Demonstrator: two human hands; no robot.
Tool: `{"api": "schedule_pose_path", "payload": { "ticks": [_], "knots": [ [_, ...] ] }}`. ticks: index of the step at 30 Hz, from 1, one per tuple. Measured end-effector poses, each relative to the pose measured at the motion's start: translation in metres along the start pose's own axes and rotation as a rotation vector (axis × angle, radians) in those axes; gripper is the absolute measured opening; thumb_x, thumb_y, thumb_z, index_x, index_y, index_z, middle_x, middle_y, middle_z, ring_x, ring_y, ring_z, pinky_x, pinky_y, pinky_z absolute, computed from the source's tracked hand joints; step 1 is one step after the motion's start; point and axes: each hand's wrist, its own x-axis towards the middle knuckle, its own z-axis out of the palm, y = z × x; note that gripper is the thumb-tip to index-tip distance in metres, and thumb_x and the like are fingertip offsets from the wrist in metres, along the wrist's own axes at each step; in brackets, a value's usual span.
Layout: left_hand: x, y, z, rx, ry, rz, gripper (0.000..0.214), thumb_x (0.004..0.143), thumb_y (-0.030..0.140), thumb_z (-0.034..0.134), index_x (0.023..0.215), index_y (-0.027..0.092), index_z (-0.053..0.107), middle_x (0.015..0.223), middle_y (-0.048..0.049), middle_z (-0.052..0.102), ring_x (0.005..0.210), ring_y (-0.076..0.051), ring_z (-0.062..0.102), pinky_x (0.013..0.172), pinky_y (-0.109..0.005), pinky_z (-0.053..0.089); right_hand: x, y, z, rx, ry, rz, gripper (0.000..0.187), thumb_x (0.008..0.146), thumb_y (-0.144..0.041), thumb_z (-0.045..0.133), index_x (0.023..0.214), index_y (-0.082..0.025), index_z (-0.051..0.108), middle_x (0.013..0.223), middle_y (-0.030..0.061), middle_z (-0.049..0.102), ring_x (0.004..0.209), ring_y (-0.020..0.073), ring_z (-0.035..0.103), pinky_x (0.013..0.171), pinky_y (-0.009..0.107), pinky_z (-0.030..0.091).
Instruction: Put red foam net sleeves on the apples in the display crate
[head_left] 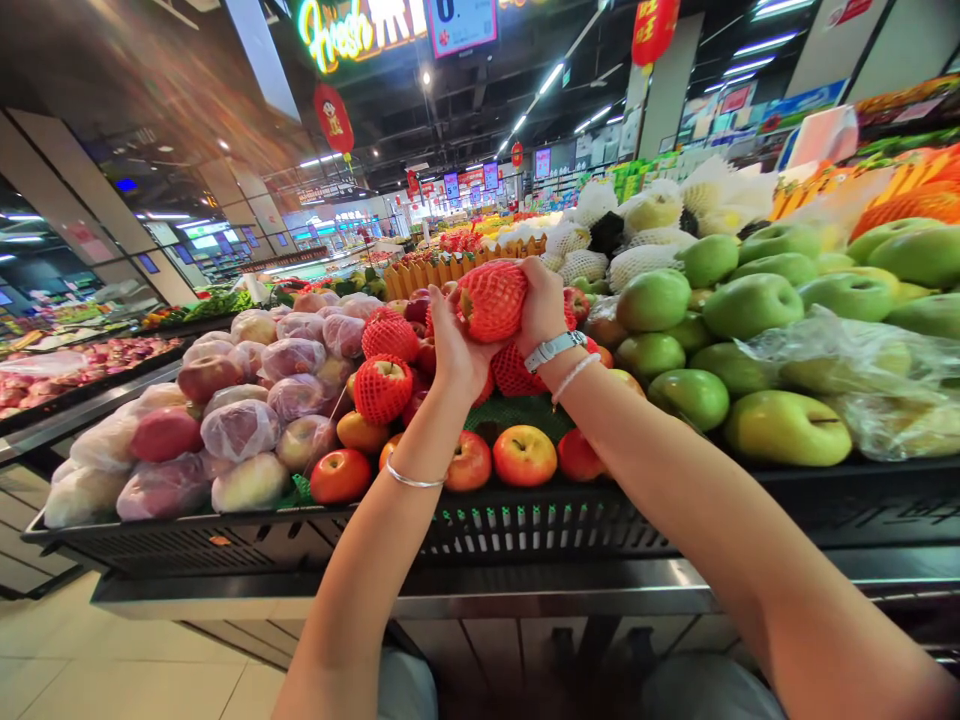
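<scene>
Above the middle of the fruit display, an apple point(493, 302) in a red foam net sits between my two hands. My left hand point(459, 348) cups it from the left and below, thumb pointing up. From the right, my right hand point(543, 304) curls around it, its fingertips partly hidden behind the fruit. A bracelet is on my left wrist; a watch point(555, 350) and a beaded bracelet are on my right. Other netted apples point(382, 388) lie left of my left hand and below my right. Bare red-yellow apples point(525, 455) line the front of the black crate point(540, 530).
Wrapped pinkish fruit point(240, 430) is heaped at the left. Large green apples point(754, 305) fill the right side, with a clear plastic bag point(885, 380) over some. White-netted fruit point(649, 240) stands behind. A metal ledge point(525, 600) runs along the front.
</scene>
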Motion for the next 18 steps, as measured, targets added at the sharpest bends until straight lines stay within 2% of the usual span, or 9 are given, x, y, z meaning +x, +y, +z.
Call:
{"api": "schedule_pose_path", "payload": {
  "ticks": [3, 6, 8, 12, 15, 18],
  "knots": [
    [-0.003, 0.003, -0.002, -0.092, -0.038, -0.087, 0.075, 0.087, 0.076, 0.002, 0.129, 0.026, 0.039, 0.135, -0.0118, 0.058, 0.112, -0.021, 0.065, 0.086, -0.04, 0.058, -0.008, -0.009, 0.003, -0.171, 0.021, -0.236, 0.025, 0.08, -0.024, 0.053, 0.056, -0.022, 0.062, 0.057, -0.0049, 0.058, 0.072, 0.0127, 0.062, 0.078, 0.025, 0.05],
    [0.001, 0.002, -0.008, -0.123, -0.051, -0.109, 0.073, 0.086, 0.076, 0.007, 0.126, 0.025, 0.043, 0.138, -0.0116, 0.056, 0.117, -0.023, 0.063, 0.089, -0.041, 0.057, -0.022, -0.017, 0.01, -0.326, -0.062, -0.318, 0.027, 0.08, -0.019, 0.053, 0.055, -0.023, 0.063, 0.058, -0.0032, 0.06, 0.073, 0.0143, 0.061, 0.084, 0.027, 0.049],
    [0.005, -0.001, -0.013, -0.112, -0.035, -0.074, 0.075, 0.084, 0.079, 0.014, 0.119, 0.024, 0.049, 0.131, -0.0111, 0.061, 0.119, -0.024, 0.062, 0.091, -0.041, 0.056, -0.03, -0.02, 0.014, -0.402, -0.141, -0.349, 0.026, 0.079, -0.017, 0.055, 0.056, -0.023, 0.065, 0.063, -0.0022, 0.063, 0.076, 0.0151, 0.061, 0.088, 0.028, 0.048],
    [0.009, -0.006, -0.018, -0.145, 0.026, -0.031, 0.074, 0.083, 0.079, 0.022, 0.111, 0.021, 0.058, 0.114, -0.0104, 0.069, 0.118, -0.024, 0.063, 0.092, -0.038, 0.055, -0.038, -0.019, 0.018, -0.432, -0.288, -0.325, 0.025, 0.08, -0.013, 0.058, 0.059, -0.023, 0.067, 0.072, -0.001, 0.067, 0.08, 0.0155, 0.06, 0.093, 0.029, 0.044],
    [0.008, -0.004, -0.015, -0.213, 0.111, -0.1, 0.06, 0.091, 0.065, 0.025, 0.113, 0.021, 0.059, 0.113, -0.0079, 0.07, 0.112, -0.021, 0.066, 0.089, -0.035, 0.056, -0.039, -0.017, 0.018, -0.404, -0.344, -0.251, 0.024, 0.08, -0.013, 0.058, 0.062, -0.023, 0.069, 0.074, -0.0006, 0.067, 0.083, 0.0157, 0.06, 0.096, 0.029, 0.043],
    [0.006, 0.0, -0.01, -0.285, 0.206, -0.164, 0.047, 0.093, 0.053, 0.029, 0.109, 0.021, 0.06, 0.108, -0.0053, 0.071, 0.106, -0.019, 0.068, 0.083, -0.03, 0.057, -0.039, -0.015, 0.019, -0.397, -0.414, -0.245, 0.02, 0.08, -0.017, 0.06, 0.065, -0.024, 0.07, 0.08, -0.0012, 0.068, 0.087, 0.0161, 0.061, 0.1, 0.03, 0.042]
  ]
}}
